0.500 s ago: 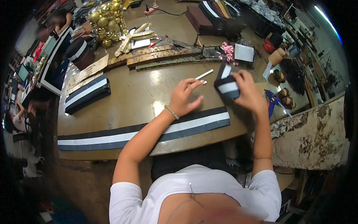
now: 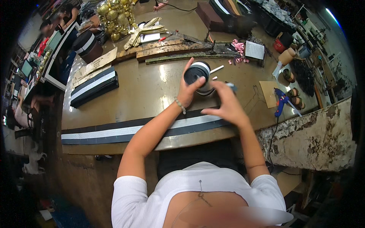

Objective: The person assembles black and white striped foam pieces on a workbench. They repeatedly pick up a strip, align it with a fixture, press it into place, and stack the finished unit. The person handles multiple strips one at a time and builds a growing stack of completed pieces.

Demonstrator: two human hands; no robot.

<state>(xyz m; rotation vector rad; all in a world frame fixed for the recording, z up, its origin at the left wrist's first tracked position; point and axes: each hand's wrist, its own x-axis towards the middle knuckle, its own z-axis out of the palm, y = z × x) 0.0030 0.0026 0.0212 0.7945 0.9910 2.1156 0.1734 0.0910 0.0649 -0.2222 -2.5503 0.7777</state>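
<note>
The left hand (image 2: 186, 92) is clamped around the striped roll (image 2: 197, 72), which is located beyond the flat strip (image 2: 110, 132) on the worktop (image 2: 146, 93). The right hand (image 2: 229, 103), thumb and fingers apart, is positioned near the strip's right end; its contact with the roll cannot be determined. The glue gun (image 2: 281, 102) lies to the strip's right.

Roll (image 2: 196, 76): matt cloth
Strip (image 2: 106, 132): woven-looking cloth, matt
Surface (image 2: 148, 91): smooth, glossy
Planks (image 2: 171, 52): rough wood
Baubles (image 2: 112, 15): smooth, shiny
</note>
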